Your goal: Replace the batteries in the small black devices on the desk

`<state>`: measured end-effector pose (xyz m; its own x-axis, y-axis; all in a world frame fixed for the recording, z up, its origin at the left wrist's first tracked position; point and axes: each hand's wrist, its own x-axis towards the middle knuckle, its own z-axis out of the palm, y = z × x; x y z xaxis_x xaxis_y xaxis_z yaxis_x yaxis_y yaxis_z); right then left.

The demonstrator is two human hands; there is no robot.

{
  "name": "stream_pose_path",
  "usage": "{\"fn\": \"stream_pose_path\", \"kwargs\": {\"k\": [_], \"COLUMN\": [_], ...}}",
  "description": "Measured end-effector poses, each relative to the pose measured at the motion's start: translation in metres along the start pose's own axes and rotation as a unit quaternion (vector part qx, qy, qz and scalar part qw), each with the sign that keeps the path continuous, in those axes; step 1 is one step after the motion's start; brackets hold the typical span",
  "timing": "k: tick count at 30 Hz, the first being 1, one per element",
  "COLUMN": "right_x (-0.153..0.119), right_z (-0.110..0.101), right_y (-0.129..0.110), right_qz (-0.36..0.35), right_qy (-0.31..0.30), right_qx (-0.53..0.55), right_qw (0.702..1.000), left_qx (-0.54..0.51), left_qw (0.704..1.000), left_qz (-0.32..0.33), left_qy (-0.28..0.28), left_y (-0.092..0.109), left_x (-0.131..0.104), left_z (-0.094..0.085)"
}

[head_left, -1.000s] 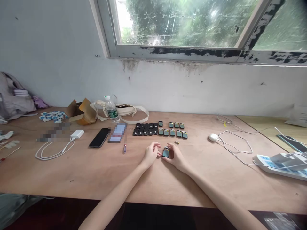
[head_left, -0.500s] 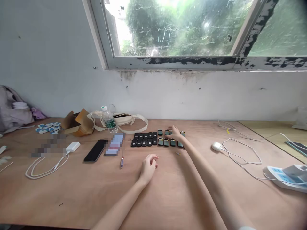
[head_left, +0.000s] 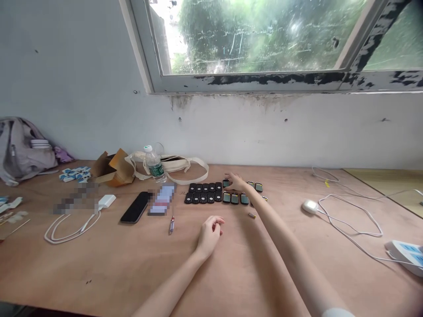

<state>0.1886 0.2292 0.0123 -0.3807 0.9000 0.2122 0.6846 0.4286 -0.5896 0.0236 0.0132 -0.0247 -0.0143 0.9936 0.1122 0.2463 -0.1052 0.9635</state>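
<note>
Right hand [head_left: 234,181]: reaches over the back row of small screened units [head_left: 234,198], fingers spread and bent downward, fingertips at the unit at that row's left end. Contact is probable, but the view is too small to tell whether the fingers grip it. Left hand [head_left: 210,231]: loosely curled, holding nothing visible, low over the bare front part of the table [head_left: 132,264].

Screened units: laid in two rows, partly covered by the right hand and forearm. Black units [head_left: 203,197]: just left of them, two rows of five, each with a small pale mark. Small cylinder [head_left: 252,215]: on the table in front of the screened units, beside the right forearm.

Farther left: screwdriver [head_left: 171,225], then dark phone [head_left: 135,207], white charger [head_left: 107,201] with looped cable. Behind: upright water bottle [head_left: 156,166], cream bag [head_left: 175,164], open cardboard box [head_left: 115,171]. Right side: white puck [head_left: 309,206] on a cable; power strip [head_left: 406,256] at the view's edge.
</note>
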Motion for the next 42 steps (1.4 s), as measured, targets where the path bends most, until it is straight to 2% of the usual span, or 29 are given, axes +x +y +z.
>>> {"fn": "stream_pose_path", "kwargs": {"k": [3, 5, 7, 9, 11, 13, 16, 19, 21, 25, 29, 31, 33, 35, 37, 39, 42], "right_x": [-0.005, -0.022, -0.051, -0.090, -0.133, -0.171, -0.204, -0.211, -0.207, -0.202, -0.206, -0.208, -0.207, -0.206, -0.203, -0.201, -0.200], "right_z": [-0.001, -0.003, -0.003, 0.004, 0.016, 0.028, 0.038, 0.032, 0.025, 0.013, 0.011, 0.012, 0.014, 0.019, 0.025, 0.032, 0.040], "right_y": [-0.011, -0.023, -0.038, -0.056, -0.072, -0.086, -0.093, -0.078, -0.060, -0.035, -0.036, -0.040, -0.045, -0.049, -0.054, -0.057, -0.060], "right_qz": [0.009, 0.012, -0.002, -0.037, -0.039, -0.039, -0.052, -0.041, -0.021, 0.022, 0.054, 0.045, 0.047, 0.085, 0.137, 0.164, 0.156], "right_qy": [0.029, 0.056, 0.080, 0.077, 0.046, 0.047, 0.087, 0.137, 0.158, 0.128, 0.108, 0.116, 0.138, 0.150, 0.146, 0.140, 0.150], "right_qx": [-0.002, 0.029, 0.082, 0.094, 0.037, -0.030, -0.061, -0.074, -0.112, -0.145, -0.127, -0.059, 0.070, 0.227, 0.357, 0.422, 0.409], "right_qw": [1.000, 0.998, 0.993, 0.992, 0.997, 0.998, 0.993, 0.987, 0.981, 0.981, 0.985, 0.991, 0.987, 0.959, 0.912, 0.881, 0.886], "left_qx": [-0.004, -0.009, -0.004, 0.015, 0.037, 0.057, 0.076, 0.114, 0.160, 0.239, 0.231, 0.216, 0.215, 0.219, 0.214, 0.202, 0.195], "left_qw": [1.000, 1.000, 1.000, 0.998, 0.994, 0.987, 0.985, 0.986, 0.976, 0.948, 0.945, 0.946, 0.945, 0.945, 0.948, 0.951, 0.953], "left_qz": [0.006, 0.005, 0.006, 0.016, 0.023, 0.027, 0.055, 0.103, 0.147, 0.199, 0.207, 0.214, 0.218, 0.214, 0.206, 0.199, 0.191], "left_qy": [0.002, 0.007, 0.021, 0.053, 0.105, 0.151, 0.145, 0.065, 0.006, -0.061, -0.102, -0.114, -0.114, -0.112, -0.115, -0.123, -0.133], "left_y": [-0.001, 0.000, 0.003, 0.004, 0.005, 0.004, 0.004, 0.006, 0.008, 0.013, 0.015, 0.015, 0.015, 0.014, 0.014, 0.015, 0.015], "left_x": [0.000, 0.000, 0.000, 0.001, 0.003, 0.006, 0.008, 0.005, 0.000, -0.010, -0.013, -0.012, -0.011, -0.011, -0.010, -0.009, -0.008], "left_z": [0.000, 0.000, -0.001, -0.003, -0.007, -0.010, -0.012, -0.010, -0.008, -0.005, -0.006, -0.007, -0.008, -0.008, -0.008, -0.009, -0.011]}}
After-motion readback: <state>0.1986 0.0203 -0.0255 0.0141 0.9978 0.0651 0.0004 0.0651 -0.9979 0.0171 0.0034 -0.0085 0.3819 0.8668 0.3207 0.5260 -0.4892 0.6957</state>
